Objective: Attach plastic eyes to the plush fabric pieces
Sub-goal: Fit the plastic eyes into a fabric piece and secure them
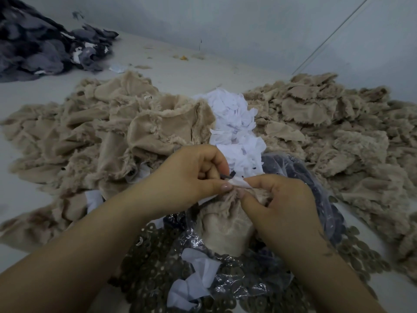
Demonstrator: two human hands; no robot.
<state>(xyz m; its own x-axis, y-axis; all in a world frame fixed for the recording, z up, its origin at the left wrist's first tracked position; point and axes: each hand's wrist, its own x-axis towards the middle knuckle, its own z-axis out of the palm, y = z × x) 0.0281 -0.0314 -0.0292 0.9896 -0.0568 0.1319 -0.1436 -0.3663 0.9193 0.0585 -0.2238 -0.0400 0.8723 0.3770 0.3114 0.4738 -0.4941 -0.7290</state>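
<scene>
- Far out to the left of the hands, a heap of tan plush sprawls over the counter; a careless sweep of the forearm could drag loose pieces into the work.
- The left hand is curled, thumb and fingers pinching a small dark part that I take for a plastic eye; it is mostly hidden. The grip looks slight, so the part could slip and vanish in the pile.
- Between the hands, a white scrap sits against the tan plush piece. If it shifts, the post may go through off the mark.
- The right hand pinches the bunched plush just beside the left hand; bunching could catch a second layer.
- Under and right of the hands, a clear bag and washers lie loose; a nudge would scatter them.
</scene>
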